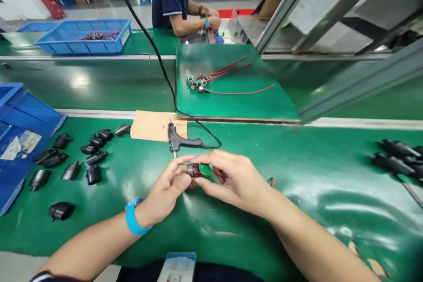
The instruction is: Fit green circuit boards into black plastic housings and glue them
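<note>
Head view: at 7 o'clock from centre, a small part (pixel 192 169) sits between both hands. Left hand (pixel 168 188) pinches its dark body at the 9 o'clock end; right hand (pixel 235 181) grasps around its green disc (pixel 205 169) at 3 o'clock, over red wires (pixel 218 175). It looks light, with a stiff, perhaps slick body; disc and wires seem fragile, so the body suits gripping best. Glue gun (pixel 180 140) lies toward 11 o'clock, black shells (pixel 94 175) toward 9.
</note>
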Action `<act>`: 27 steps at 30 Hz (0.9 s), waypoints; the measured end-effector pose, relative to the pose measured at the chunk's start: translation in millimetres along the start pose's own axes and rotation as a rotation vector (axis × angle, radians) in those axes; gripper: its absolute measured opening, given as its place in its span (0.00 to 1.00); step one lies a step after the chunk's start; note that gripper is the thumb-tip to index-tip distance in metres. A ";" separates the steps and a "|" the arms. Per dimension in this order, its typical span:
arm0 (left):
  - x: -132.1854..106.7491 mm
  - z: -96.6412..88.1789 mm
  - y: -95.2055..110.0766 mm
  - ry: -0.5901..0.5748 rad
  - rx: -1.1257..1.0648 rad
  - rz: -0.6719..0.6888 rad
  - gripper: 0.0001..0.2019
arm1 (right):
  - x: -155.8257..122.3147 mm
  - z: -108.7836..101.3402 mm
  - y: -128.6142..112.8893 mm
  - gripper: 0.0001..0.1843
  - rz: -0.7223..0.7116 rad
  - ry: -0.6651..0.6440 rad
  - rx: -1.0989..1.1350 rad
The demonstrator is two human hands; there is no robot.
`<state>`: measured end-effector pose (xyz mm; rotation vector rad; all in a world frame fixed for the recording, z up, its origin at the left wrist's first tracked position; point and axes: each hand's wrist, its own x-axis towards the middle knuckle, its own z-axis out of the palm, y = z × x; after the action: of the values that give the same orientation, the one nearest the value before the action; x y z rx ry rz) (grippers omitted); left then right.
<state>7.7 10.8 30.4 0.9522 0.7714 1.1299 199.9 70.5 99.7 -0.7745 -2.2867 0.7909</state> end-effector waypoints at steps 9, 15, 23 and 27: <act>-27.7 -1.5 3.0 0.102 0.121 0.065 0.14 | -33.9 39.8 -2.8 0.25 0.593 -0.061 0.745; -33.1 -8.9 -2.2 0.168 0.578 0.427 0.13 | -38.1 49.4 -3.6 0.18 0.606 0.032 0.812; -31.7 -11.2 -4.2 0.177 0.871 0.710 0.22 | -39.6 56.4 -12.8 0.14 0.564 0.199 0.709; -31.1 -8.2 -2.5 0.182 0.995 0.764 0.16 | -41.7 57.8 -14.2 0.21 0.634 0.084 0.812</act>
<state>-6.8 -17.7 25.9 2.1213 1.2028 1.5075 183.2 13.3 58.0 -1.0820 -1.4014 1.7663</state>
